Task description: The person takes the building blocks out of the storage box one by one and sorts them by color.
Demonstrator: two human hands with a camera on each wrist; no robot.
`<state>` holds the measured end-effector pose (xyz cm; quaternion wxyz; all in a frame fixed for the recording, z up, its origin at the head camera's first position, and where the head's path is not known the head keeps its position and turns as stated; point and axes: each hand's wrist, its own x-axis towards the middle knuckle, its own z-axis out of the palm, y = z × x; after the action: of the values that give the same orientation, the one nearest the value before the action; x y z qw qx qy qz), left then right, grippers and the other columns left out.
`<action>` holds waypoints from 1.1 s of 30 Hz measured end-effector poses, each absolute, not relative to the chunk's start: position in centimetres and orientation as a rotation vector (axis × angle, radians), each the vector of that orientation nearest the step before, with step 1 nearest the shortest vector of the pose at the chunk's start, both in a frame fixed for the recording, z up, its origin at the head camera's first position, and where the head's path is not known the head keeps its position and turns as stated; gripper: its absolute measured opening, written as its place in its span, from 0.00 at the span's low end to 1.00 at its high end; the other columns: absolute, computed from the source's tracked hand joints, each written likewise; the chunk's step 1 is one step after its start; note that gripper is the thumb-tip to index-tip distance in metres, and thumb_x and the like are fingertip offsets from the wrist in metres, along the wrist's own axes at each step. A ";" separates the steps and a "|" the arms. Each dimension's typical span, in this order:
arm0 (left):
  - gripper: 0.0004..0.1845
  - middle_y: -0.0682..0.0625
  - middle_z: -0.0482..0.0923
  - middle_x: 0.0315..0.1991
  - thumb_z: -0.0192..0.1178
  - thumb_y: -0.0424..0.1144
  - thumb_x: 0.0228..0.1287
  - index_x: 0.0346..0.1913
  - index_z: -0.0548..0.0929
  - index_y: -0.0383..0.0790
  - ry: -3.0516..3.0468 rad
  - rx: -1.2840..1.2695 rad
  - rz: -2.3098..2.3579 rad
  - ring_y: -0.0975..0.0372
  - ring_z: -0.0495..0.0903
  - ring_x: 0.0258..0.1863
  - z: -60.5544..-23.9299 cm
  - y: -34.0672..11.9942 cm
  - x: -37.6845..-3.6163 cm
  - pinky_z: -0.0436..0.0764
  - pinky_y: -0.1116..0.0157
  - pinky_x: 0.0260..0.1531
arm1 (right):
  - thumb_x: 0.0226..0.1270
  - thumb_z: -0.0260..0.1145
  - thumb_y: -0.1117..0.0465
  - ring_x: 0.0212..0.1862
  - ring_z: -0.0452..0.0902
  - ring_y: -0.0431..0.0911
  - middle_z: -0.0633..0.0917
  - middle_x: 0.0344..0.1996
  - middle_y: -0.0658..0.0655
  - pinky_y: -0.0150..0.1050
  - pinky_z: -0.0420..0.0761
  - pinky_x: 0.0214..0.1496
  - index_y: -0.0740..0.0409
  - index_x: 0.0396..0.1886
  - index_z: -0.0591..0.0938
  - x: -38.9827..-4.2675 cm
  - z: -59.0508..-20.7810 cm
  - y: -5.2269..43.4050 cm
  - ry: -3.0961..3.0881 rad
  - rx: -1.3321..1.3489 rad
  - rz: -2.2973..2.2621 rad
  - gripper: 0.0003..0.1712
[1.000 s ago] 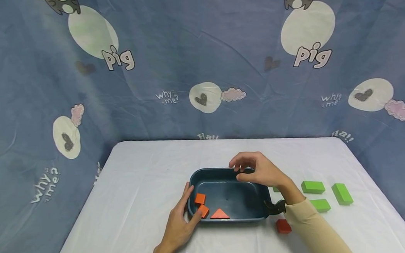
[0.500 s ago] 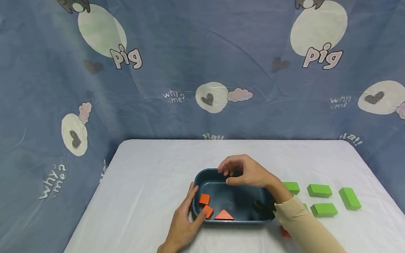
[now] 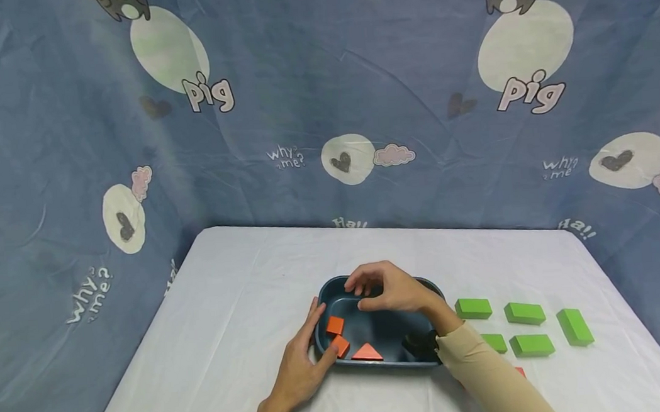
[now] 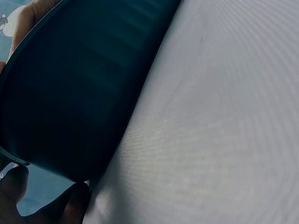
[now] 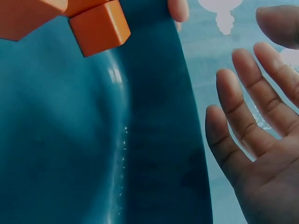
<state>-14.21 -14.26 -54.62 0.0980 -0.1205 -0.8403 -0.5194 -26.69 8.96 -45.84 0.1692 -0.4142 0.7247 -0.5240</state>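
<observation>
A dark blue tray stands on the white table, with two orange cubes and an orange triangular block in its left and front part. My left hand holds the tray's front left corner, fingers along the left rim and thumb at the front rim beside one cube. Over the back of the tray hovers my right hand, loosely bent and holding nothing. In the right wrist view its fingers are spread past the tray wall, close to the orange cubes.
Several green rectangular blocks lie on the white table to the right of the tray. A red block peeks out beside my right sleeve, mostly hidden. A blue printed cloth hangs behind the table.
My right hand has moved left and slightly forward over the tray, uncovering more green blocks. The left hand keeps its place at the tray's corner. The head view has shifted slightly.
</observation>
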 end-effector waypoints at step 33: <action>0.38 0.44 0.55 0.79 0.67 0.44 0.69 0.78 0.65 0.41 -2.453 -0.403 -1.508 0.57 0.66 0.72 -55.0 -14.4 -14.3 0.78 0.60 0.62 | 0.51 0.78 0.71 0.48 0.82 0.57 0.87 0.47 0.56 0.45 0.83 0.55 0.57 0.51 0.86 -26.3 -48.3 7.7 1.837 -1.212 -1.059 0.25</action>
<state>-14.27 -14.42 -54.99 0.1168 -0.1378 -0.8379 -0.5151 -26.28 7.73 -48.29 0.3423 -0.4664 0.7066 -0.4075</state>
